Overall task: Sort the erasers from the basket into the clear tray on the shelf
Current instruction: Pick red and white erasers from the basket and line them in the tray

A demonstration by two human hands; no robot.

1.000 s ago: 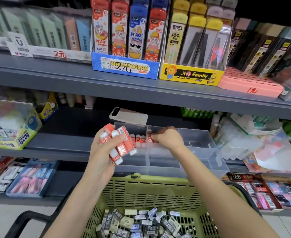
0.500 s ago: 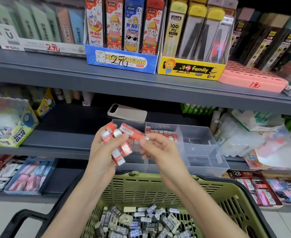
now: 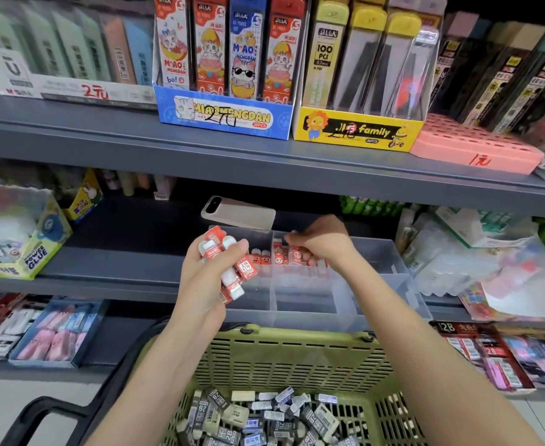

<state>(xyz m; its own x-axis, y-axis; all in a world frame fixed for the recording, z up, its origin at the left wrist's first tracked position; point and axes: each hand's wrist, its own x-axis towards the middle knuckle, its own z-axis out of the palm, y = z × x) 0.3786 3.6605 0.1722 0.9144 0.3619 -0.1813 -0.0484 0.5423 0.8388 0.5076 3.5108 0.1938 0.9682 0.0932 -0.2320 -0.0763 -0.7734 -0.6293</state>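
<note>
My left hand (image 3: 205,281) grips a bunch of red-sleeved white erasers (image 3: 232,268) in front of the clear tray's (image 3: 377,284) left end. The tray, split into compartments, sits on the middle shelf. Along its back compartments stands a row of red erasers (image 3: 261,257). My right hand (image 3: 324,244) reaches over that row, fingers curled down and pinching a red eraser (image 3: 296,255) among the standing ones. Below, the green basket (image 3: 296,355) holds several black-and-grey sleeved erasers (image 3: 264,416).
A phone (image 3: 239,214) lies on the shelf behind the tray. A glue box (image 3: 17,239) stands left, plastic-wrapped packs (image 3: 477,259) right. The upper shelf (image 3: 264,159) overhangs the tray with pencil-lead display boxes (image 3: 226,117). The basket's black handle (image 3: 49,416) juts out lower left.
My right hand took one red eraser from the bunch in my left hand and carried it back to the row in the tray. The left hand stayed put.
</note>
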